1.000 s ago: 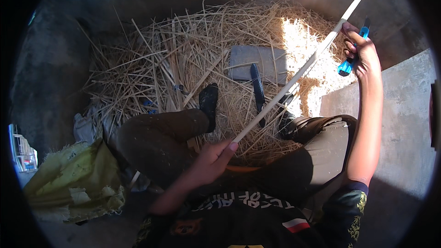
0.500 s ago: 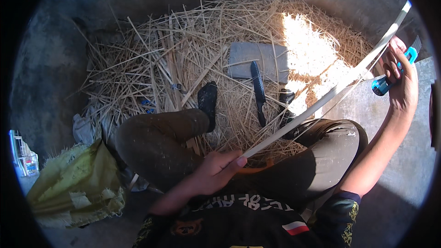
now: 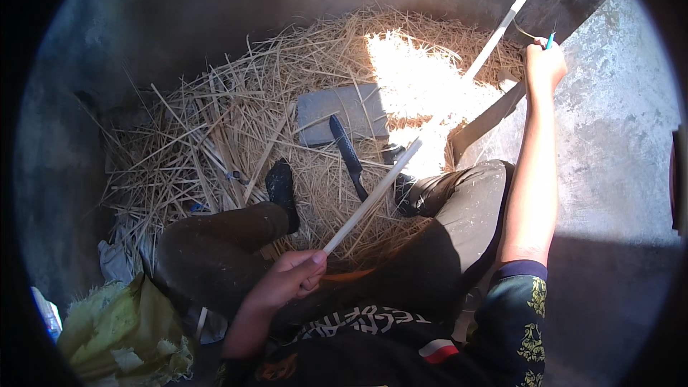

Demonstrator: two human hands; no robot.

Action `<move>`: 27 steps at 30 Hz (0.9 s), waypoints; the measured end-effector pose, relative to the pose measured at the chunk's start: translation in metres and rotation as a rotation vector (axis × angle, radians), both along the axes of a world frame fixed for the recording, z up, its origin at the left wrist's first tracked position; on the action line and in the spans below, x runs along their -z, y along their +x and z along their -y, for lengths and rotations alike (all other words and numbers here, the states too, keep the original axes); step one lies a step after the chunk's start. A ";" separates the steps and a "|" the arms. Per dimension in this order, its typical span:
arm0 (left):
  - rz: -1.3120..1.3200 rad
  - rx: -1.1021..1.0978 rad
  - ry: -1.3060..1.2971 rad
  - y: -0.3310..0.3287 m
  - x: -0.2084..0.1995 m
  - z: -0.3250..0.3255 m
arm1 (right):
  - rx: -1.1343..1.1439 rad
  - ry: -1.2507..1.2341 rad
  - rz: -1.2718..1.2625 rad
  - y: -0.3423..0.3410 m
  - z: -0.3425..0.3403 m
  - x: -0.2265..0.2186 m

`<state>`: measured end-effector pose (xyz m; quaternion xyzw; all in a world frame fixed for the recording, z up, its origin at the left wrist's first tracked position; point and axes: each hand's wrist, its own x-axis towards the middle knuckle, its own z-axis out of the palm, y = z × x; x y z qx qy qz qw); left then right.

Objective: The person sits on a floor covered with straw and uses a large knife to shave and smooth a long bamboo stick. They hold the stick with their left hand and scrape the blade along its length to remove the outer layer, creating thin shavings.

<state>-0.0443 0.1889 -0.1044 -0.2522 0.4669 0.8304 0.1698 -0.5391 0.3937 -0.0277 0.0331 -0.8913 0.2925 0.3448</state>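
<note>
My left hand (image 3: 292, 278) is closed around the lower end of a long pale strip (image 3: 373, 204), which looks like split bamboo. The strip slants up to the right, past the straw, and its middle washes out in the sunlight. At the far right my outstretched right hand (image 3: 546, 68) is closed on a blue utility knife (image 3: 550, 41), mostly hidden by the fist. A thin sliver (image 3: 525, 31) curves between the strip's upper part and my right hand. A black-bladed knife (image 3: 347, 156) lies on the straw between my feet.
A wide heap of straw-like shavings (image 3: 215, 129) lies before me, with a grey block (image 3: 340, 111) on it. My crossed legs (image 3: 215, 247) border the heap. A torn yellow-green sack (image 3: 125, 333) lies at the lower left. Concrete wall (image 3: 179, 7) stands behind.
My right arm has swung farther forward and to the left, carrying the utility knife along the strip. A sliver now curves away from the strip's upper part. The view has shifted rightward.
</note>
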 end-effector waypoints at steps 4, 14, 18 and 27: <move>0.065 0.026 0.037 0.013 -0.003 0.012 | 0.035 -0.001 -0.047 -0.005 0.003 0.016; -0.026 -0.101 -0.225 0.000 0.008 -0.007 | -0.658 0.052 0.280 0.036 0.036 0.026; -0.063 -0.102 -0.322 -0.003 0.011 -0.014 | -0.704 -0.083 0.197 0.056 0.046 0.013; -0.094 -0.045 -0.306 -0.002 0.015 -0.018 | -0.459 -0.115 -0.022 0.069 0.031 -0.017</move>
